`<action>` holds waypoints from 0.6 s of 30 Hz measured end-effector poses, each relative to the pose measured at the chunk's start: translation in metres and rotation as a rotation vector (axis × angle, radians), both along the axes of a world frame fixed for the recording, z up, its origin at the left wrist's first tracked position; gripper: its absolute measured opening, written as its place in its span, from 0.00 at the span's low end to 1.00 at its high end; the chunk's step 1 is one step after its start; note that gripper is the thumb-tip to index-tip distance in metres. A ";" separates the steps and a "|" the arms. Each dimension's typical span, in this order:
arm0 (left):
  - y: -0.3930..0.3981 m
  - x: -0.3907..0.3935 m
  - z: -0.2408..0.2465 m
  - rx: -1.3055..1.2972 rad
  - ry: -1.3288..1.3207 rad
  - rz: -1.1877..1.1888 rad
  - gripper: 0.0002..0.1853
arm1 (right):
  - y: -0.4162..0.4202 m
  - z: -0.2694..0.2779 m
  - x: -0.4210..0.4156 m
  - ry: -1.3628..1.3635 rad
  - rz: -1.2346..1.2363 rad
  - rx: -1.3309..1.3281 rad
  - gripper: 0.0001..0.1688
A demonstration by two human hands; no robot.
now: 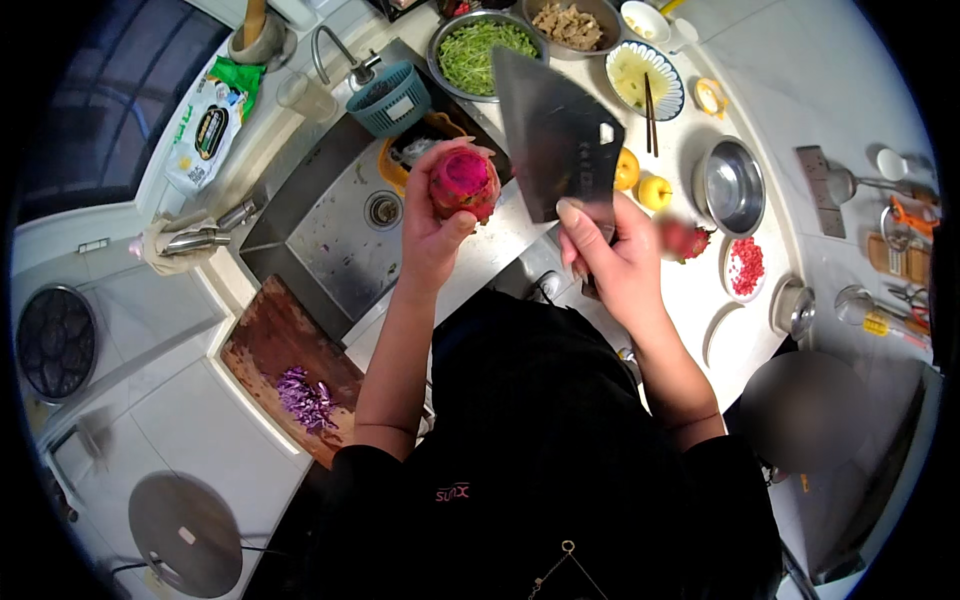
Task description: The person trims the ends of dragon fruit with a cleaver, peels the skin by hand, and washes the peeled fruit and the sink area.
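Observation:
My left hand (431, 232) holds a dragon fruit (465, 184) up over the edge of the sink, with its cut magenta end facing the camera. In my right hand (611, 259) is a wide, dark-bladed kitchen cleaver (559, 139), its blade raised up and to the left, beside the fruit and apart from it. The fingers wrap round the lower part of the cleaver, and the handle is mostly hidden by them. Another dragon fruit (696, 244), partly blurred, lies on the counter just right of my right hand.
The steel sink (337, 247) has a teal basket (390, 101) at its rear. Bowls of greens (487, 56) and meat (574, 26), a patterned bowl (645, 79) with chopsticks, yellow fruits (655, 193) and a steel basin (731, 187) stand on the counter. Shredded purple cabbage (306, 400) lies on a wooden board (281, 330).

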State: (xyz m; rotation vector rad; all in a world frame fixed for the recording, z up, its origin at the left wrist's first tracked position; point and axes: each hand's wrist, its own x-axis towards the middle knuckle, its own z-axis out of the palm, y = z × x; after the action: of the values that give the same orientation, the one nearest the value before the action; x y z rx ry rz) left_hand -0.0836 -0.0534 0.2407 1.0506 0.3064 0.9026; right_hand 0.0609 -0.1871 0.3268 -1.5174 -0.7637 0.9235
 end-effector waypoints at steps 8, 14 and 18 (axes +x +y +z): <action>-0.011 0.013 0.004 0.312 0.142 0.206 0.39 | 0.029 -0.019 0.007 -0.081 -0.071 0.091 0.17; -0.017 0.008 0.008 0.365 0.182 0.279 0.39 | 0.042 -0.030 -0.002 -0.057 -0.016 0.156 0.18; -0.017 0.000 0.006 0.383 0.220 0.271 0.39 | 0.046 -0.032 -0.004 -0.042 0.069 0.182 0.20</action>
State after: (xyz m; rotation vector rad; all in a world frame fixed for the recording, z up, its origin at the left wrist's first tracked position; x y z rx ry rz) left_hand -0.0837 -0.0702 0.2466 1.4920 0.4799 1.1178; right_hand 0.0569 -0.1406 0.2947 -1.3614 -0.9104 0.8506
